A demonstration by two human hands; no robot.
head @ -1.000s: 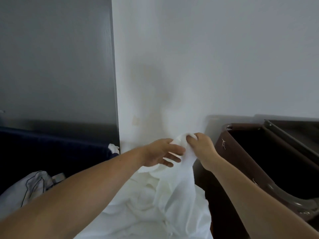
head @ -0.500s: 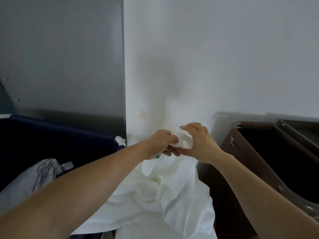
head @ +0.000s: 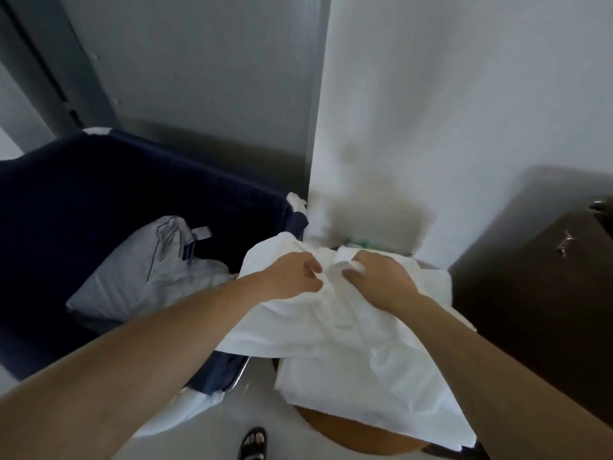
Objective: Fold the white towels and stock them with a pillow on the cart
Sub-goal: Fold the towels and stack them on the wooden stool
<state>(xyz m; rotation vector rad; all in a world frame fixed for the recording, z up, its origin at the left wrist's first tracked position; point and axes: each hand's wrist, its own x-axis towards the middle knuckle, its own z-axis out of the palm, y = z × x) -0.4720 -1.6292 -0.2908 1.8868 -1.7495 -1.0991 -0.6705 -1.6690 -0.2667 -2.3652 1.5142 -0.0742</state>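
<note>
Two hands at work: both are down on one white towel (head: 348,327), close together near its far edge.
Left hand (head: 292,277): fingers curled in, thumb and fingertips pinching a ridge of cloth just under them.
Right hand (head: 378,280): fingers clenched round a small bunch of the same cloth, the wad showing white at the fingertips.
Towel: spread in loose creases from the fingers back toward the person, over a round wooden table (head: 351,436) whose edge shows below it; one side spills toward the blue bin.
Fold so far: no clean fold that I can see; it looks like the first edge is only being gathered.
Pillow (head: 142,270): lying in the dark blue cloth bin (head: 99,194), well to the left of the left fingers, untouched.
Cart: the brown unit (head: 544,293) off to the right of the right fingers may be it; I cannot tell, and no folded towels show on it.
Progress, as I judge it: early. Folding, stacking and moving the pillow all seem left to do.
Other towels: none clearly in sight.
</note>
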